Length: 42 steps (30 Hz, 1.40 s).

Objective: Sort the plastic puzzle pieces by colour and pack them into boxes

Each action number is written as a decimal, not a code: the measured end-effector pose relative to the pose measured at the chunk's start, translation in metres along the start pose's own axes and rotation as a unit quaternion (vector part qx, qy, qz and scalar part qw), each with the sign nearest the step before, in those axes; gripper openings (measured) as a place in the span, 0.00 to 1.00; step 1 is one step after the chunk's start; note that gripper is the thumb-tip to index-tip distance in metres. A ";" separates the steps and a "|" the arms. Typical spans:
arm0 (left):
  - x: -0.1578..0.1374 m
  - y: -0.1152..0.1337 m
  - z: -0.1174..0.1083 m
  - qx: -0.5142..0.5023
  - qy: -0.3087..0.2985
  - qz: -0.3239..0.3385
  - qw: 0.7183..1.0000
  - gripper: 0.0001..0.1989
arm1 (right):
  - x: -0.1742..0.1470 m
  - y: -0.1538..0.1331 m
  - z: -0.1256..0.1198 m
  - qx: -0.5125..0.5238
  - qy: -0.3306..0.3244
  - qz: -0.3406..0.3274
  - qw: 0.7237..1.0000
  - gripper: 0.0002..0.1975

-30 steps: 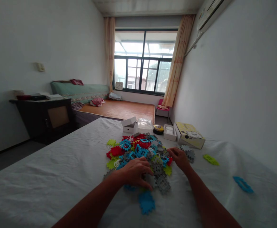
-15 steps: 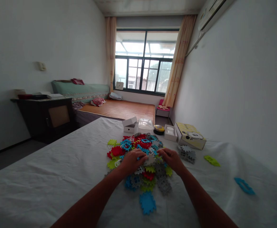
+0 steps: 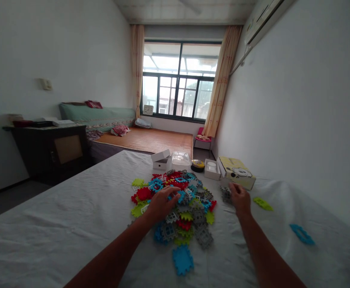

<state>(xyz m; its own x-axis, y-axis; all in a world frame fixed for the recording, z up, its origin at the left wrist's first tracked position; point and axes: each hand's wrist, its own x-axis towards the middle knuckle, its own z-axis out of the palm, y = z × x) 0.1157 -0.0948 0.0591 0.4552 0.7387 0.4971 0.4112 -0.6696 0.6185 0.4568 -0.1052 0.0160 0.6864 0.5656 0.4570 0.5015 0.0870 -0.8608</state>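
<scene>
A mixed pile of plastic interlocking building panels (image 3: 179, 186) with toothed edges, in red, blue, lime, white and grey, lies on the white cloth. Over its left middle, my left hand (image 3: 164, 202) is open, fingers stretched and partly spread, near blue and white panels. To the right of the pile, my right hand (image 3: 241, 198) is closed in a pinch at a small stack of grey panels (image 3: 225, 194). A grey panel appears to be between its fingertips, partly hidden by the hand. One blue panel (image 3: 183, 260) lies apart in front of the pile.
A lime panel (image 3: 263, 203) and a blue frame panel (image 3: 302, 234) lie to the right. Behind the pile stand a white box with a tilted lid (image 3: 161, 160), a clear container (image 3: 181, 160), a round black-and-yellow tin (image 3: 198, 165), an open white box (image 3: 212, 169) and a yellow cartoon box (image 3: 238, 172).
My right hand has moved right, from the pile to the grey stack. My left hand has let go of the grey panel between both hands and its fingers have opened. The view has shifted slightly.
</scene>
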 end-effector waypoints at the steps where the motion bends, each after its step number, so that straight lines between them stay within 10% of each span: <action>1: 0.000 -0.001 -0.001 -0.002 0.007 0.001 1.000 0.15 | 0.009 0.012 -0.009 -0.028 0.038 0.009 0.999 0.29; 19: 0.017 -0.036 -0.048 0.034 0.153 -0.081 0.984 0.16 | 0.031 0.064 -0.023 -0.082 0.017 -0.002 0.996 0.26; 25: 0.010 -0.045 -0.085 0.296 -0.037 -0.171 0.939 0.14 | 0.022 0.062 -0.020 -0.181 0.080 -0.090 0.976 0.21; 31: 0.003 -0.048 -0.089 0.277 -0.187 -0.157 0.929 0.07 | 0.011 0.049 -0.011 -0.190 0.067 -0.177 0.963 0.20; 42: 0.003 -0.050 -0.054 0.213 -0.149 -0.109 0.959 0.17 | 0.005 0.045 -0.004 -0.184 0.032 -0.194 0.963 0.19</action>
<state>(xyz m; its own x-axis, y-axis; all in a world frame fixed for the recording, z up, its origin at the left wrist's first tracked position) 0.0537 -0.0554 0.0629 0.5021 0.8520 0.1483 0.7782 -0.5199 0.3521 0.4845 -0.1017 -0.0200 0.4357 0.4966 0.7507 0.8708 -0.0214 -0.4912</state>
